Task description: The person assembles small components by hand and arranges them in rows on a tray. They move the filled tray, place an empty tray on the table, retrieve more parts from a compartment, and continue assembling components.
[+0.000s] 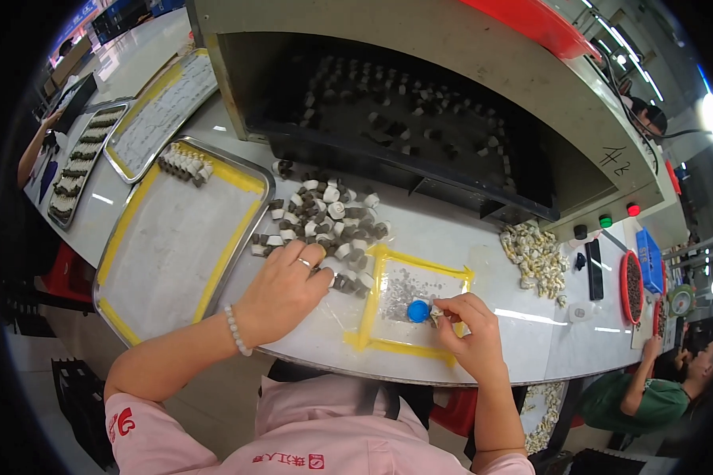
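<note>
The table (531,348) ran across most of the scene, and on it stood a machine (420,39) with a wide, dark mouth; rows of pieces showed dimly inside. On the left lay a tray (174,253) edged with yellow tape, a short row (186,164) of dark and white pieces near its far edge. Between the tray and the machine spread a heap (333,214) of similar pieces, tipped at all angles. Just right of the heap was a sheet (388,332) framed in yellow tape, with grey specks on it. Farther right, near the machine's corner, sat a pale pile (535,253).

The left hand (285,289) was at the near edge of the heap, fingers bent — whether they were clamped on a piece, I could not tell. A bracelet (236,331) circled that wrist. The right hand (471,332) was over the right side of the sheet, thumb and forefinger pinched together on a small bit (436,313). That bit was just right of a blue cap (417,311) — the cap itself was over the sheet.
</note>
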A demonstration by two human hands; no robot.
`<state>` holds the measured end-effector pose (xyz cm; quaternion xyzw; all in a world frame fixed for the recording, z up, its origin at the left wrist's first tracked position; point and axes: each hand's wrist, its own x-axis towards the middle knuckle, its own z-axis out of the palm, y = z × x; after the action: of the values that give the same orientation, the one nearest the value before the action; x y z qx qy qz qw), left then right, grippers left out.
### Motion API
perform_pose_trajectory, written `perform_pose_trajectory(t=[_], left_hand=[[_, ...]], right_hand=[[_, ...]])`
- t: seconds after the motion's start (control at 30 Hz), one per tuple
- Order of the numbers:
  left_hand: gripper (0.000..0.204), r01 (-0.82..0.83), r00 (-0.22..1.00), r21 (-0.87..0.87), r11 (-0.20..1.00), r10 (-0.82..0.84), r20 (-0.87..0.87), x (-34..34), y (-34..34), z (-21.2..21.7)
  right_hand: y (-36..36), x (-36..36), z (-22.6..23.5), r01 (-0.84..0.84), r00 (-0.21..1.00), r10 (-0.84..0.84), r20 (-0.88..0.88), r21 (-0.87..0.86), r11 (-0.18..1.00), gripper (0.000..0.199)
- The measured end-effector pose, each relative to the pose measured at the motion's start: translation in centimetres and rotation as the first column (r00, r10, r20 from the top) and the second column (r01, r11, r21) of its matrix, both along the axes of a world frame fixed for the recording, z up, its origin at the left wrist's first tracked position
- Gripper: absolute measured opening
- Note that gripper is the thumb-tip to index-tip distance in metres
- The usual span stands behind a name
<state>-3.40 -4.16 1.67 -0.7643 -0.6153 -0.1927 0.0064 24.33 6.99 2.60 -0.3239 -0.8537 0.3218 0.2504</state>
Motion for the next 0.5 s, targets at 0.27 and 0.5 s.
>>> perform_pose_trajectory(t=[0.27,0.5], left_hand=[[0.025,0.138,0.647,-0.252,0.958,0.105,0.755,2.9,-4.0,2.0],[0.026,0.177,-0.289,-0.444,0.878,0.477,0.830,8.4,-3.9,-0.9]], right_hand=[[0.6,3.2,-0.6,0.052,0.993,-0.042,0.114,-0.086,0.995,0.023],[0.1,2.6,-1.3,0.076,0.988,-0.084,0.126,0.063,0.995,0.026]])
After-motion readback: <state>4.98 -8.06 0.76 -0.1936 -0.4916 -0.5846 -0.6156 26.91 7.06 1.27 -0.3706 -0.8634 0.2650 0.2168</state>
